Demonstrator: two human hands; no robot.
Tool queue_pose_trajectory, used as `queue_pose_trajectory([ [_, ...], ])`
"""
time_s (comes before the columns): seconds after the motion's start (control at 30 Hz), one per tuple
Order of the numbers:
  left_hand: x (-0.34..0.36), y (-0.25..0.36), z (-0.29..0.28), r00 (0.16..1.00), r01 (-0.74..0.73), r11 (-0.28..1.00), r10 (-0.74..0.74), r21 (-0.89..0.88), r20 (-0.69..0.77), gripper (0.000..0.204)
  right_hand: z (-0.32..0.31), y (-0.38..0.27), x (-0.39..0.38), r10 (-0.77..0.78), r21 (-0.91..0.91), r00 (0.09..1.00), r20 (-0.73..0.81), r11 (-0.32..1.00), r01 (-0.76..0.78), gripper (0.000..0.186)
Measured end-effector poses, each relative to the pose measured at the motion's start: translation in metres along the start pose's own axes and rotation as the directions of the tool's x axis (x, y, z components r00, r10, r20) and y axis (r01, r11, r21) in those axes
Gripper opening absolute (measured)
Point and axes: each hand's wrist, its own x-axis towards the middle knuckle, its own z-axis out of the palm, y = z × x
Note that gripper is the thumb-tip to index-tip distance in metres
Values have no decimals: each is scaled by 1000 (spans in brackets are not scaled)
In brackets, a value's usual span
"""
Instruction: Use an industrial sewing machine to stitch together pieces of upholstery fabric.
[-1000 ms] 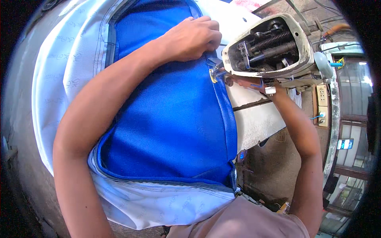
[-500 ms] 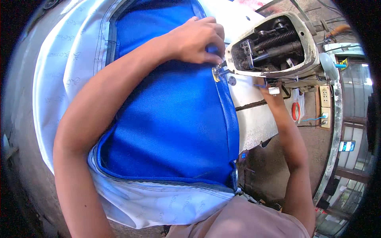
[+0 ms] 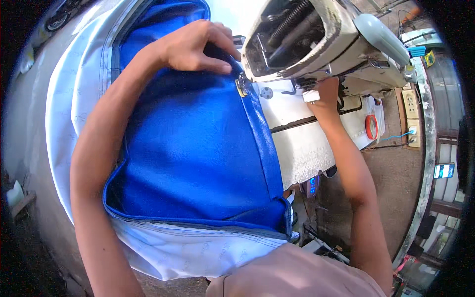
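Observation:
Blue leather-like fabric [image 3: 188, 148] lies under the presser foot [image 3: 241, 85] of a sewing machine [image 3: 341, 44], along a folded seam strip near its right edge. My left hand [image 3: 195, 47] hovers over the fabric just left of the needle area. Its thumb and forefinger are apart, with nothing seen between them. My right hand [image 3: 326, 91] reaches in behind the machine's head; its fingers are hidden there. A white piece with a printed pattern [image 3: 173, 252] is joined to the blue one along a dark stitched edge.
The machine's head has an open end showing its inner bars and spring. A red tape roll [image 3: 371, 127] sits right of the white machine bed [image 3: 302, 153]. Power sockets [image 3: 411, 114] and a lit phone [image 3: 444, 171] are farther right.
My left hand has drawn back from the presser foot, its thumb and forefinger spreading. The whole view has shifted, with the machine's head now larger and more to the left.

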Motion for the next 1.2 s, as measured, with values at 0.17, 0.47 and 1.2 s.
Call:
queue_pose_trajectory([
  [0.17,6,4,20,969,235,892,-182,386,-168,59,-22,-27,-16,-43,192,922,-384,973,125,28],
  [0.47,-35,98,20,853,501,671,-491,547,-178,25,-114,-90,-233,63,771,950,304,570,-285,14],
  [1.2,-80,290,89,885,422,862,-459,282,76,58,-179,-86,-273,-132,891,982,-132,418,176,31],
])
